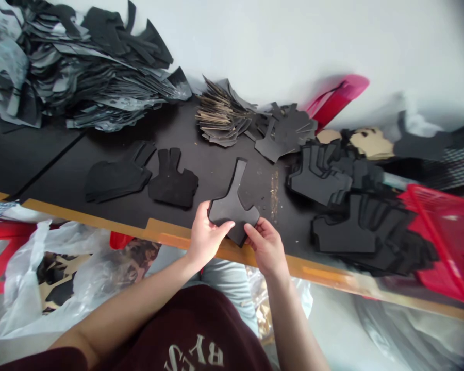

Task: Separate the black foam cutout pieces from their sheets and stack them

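Between both hands I hold a black cut-out piece [232, 206], flat, with a long narrow tab pointing away from me. My left hand [210, 234] grips its left edge, thumb on top. On the right edge, my right hand [266, 243] pinches it the same way. The piece is over the table's front edge. Just left of it lies a small black stack of two-tabbed pieces [173, 180]. Further left is another black stack [119, 175] with rounded sides. Whether the held piece is one layer or several, I cannot tell.
A tall heap of dark sheets [100, 77] stands at the back left, brown-edged pieces [220, 113] at the back middle. Black stacks [320, 175] and a red basket [444, 237] occupy the right. Below the table edge, a plastic bag [62, 273] contains scraps.
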The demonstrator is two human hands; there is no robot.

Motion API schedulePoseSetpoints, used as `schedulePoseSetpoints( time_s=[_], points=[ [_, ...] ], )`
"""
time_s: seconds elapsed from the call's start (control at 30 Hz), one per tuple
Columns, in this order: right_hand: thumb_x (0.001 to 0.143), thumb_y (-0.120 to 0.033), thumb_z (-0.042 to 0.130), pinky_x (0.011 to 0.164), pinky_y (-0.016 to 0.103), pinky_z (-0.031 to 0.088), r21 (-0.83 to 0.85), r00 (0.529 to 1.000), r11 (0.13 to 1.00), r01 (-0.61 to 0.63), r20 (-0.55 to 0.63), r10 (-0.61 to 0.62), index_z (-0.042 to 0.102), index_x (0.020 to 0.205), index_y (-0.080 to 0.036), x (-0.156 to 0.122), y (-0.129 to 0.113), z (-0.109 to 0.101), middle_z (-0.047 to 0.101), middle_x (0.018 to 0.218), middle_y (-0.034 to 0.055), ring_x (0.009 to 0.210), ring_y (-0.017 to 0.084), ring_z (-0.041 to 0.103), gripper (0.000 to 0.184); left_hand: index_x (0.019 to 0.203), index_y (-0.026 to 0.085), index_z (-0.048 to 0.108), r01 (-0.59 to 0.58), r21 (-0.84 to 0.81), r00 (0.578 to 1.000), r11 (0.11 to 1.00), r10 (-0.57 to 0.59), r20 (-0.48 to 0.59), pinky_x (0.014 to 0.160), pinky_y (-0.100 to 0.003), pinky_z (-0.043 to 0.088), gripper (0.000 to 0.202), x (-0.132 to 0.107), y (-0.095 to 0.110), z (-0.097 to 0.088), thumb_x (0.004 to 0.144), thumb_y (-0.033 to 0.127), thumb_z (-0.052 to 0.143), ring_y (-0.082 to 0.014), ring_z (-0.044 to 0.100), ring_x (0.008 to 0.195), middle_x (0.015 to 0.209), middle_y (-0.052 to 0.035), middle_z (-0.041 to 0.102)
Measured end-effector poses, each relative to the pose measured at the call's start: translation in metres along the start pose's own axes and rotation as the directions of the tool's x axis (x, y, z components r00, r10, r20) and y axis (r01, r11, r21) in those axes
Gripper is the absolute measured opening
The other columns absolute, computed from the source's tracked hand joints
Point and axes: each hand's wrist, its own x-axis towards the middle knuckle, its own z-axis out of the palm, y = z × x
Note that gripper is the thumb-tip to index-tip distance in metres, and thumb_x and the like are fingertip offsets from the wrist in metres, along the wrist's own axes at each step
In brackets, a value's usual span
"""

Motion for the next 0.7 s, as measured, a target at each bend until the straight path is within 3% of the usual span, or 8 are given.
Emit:
schedulePoseSetpoints(
  time_s=[0.13, 0.2, 0.3, 0.43, 0.7],
  points=[
    [0.068, -0.042, 0.073, 0.059, 0.024, 0.052, -0.052, 0.999, 0.999, 0.015, -0.030, -0.016, 0.061, 0.085, -0.019, -0.001, -0.002, -0.004, 0.061, 0.075, -0.0015, 0.066, 0.011, 0.057, 0.031, 0.111, 0.019, 0.048, -0.045, 0.140, 0.999, 0.989, 0.043, 0.019, 0.089, -0.034, 0.051, 0.046, 0.002, -0.001, -0.005, 0.072, 0.024, 0.072, -0.0210, 0.062, 0.101, 0.111, -0.0079, 0.063],
    [0.069, -0.046, 0.071, 0.056, 0.024, 0.051, -0.049, 1.000, 0.999, -0.011, -0.014, 0.011, 0.061, 0.085, -0.018, -0.001, -0.004, -0.008, 0.060, 0.072, -0.0012, 0.063, 0.011, 0.056, 0.033, 0.112, 0.018, 0.048, 0.031, 0.105, 0.993, 0.994, -0.042, 0.110, 0.081, -0.034, 0.054, 0.042, 0.003, 0.004, -0.008, 0.076, 0.030, 0.068, -0.0210, 0.064, 0.095, 0.110, -0.0083, 0.064],
    [0.070, -0.049, 0.069, 0.052, 0.023, 0.050, -0.035, 0.999, 0.999, -0.040, 0.013, 0.040, 0.059, 0.083, -0.018, 0.000, -0.008, -0.014, 0.058, 0.065, -0.0022, 0.057, 0.011, 0.055, 0.034, 0.116, 0.020, 0.048, 0.177, 0.029, 0.949, 0.984, -0.179, 0.259, 0.071, -0.030, 0.056, 0.045, 0.005, 0.014, -0.011, 0.078, 0.034, 0.066, -0.0187, 0.066, 0.085, 0.108, -0.0075, 0.065],
    [0.071, -0.049, 0.068, 0.049, 0.023, 0.048, -0.054, 1.000, 0.998, -0.019, -0.014, 0.019, 0.057, 0.080, -0.019, 0.001, -0.008, -0.019, 0.056, 0.062, -0.0033, 0.055, 0.010, 0.054, 0.034, 0.123, 0.022, 0.046, 0.239, -0.014, 0.917, 0.971, -0.221, 0.333, 0.073, -0.029, 0.055, 0.056, 0.004, 0.022, -0.014, 0.073, 0.027, 0.071, -0.0156, 0.065, 0.077, 0.097, -0.0044, 0.067],
    [0.070, -0.051, 0.069, 0.047, 0.022, 0.045, -0.077, 0.999, 0.997, -0.023, -0.041, 0.020, 0.057, 0.077, -0.019, 0.000, -0.007, -0.020, 0.054, 0.056, -0.0049, 0.050, 0.009, 0.051, 0.034, 0.128, 0.019, 0.039, 0.214, 0.066, 0.902, 0.975, -0.223, 0.370, 0.075, -0.029, 0.053, 0.069, 0.002, 0.022, -0.017, 0.068, 0.017, 0.073, -0.0129, 0.063, 0.069, 0.084, -0.0011, 0.067]
  ],
)
